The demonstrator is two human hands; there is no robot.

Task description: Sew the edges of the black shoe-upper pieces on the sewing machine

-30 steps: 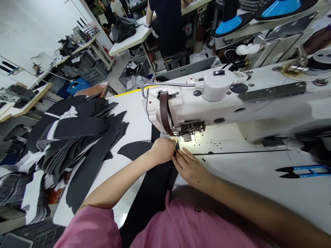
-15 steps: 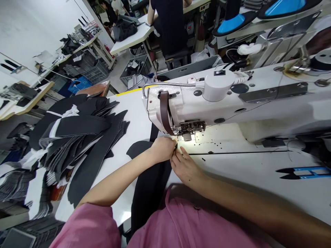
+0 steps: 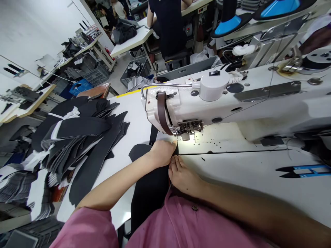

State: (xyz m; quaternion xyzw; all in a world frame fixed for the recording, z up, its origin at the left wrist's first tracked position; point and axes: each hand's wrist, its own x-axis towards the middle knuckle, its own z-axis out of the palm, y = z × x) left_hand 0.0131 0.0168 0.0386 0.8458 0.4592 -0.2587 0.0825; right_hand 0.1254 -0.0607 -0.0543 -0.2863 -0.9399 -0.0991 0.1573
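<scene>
A long black strip of material (image 3: pixel 150 186) runs from my lap up to the presser foot (image 3: pixel 185 136) of a white industrial sewing machine (image 3: pixel 207 106). My left hand (image 3: pixel 162 153) lies over the strip just short of the foot, its fingers pressed down on the material. My right hand (image 3: pixel 182 175) pinches the strip's right edge with its fingertips, close to my body. The wrist and palm of my left hand hide part of a curved black piece (image 3: pixel 138 151) on the white table (image 3: pixel 137 117). The needle area is partly hidden by the machine head.
A large pile of cut black pieces with white strips (image 3: pixel 74 134) lies left of the machine. Blue-handled thread snips (image 3: pixel 302 171) lie to the right. A brown strap (image 3: pixel 161 113) hangs on the machine head. A seated co-worker in a dark top (image 3: pixel 168 27) works beyond.
My right hand has drawn back toward my body and down along the strip. The curved black piece has slid right, toward the machine.
</scene>
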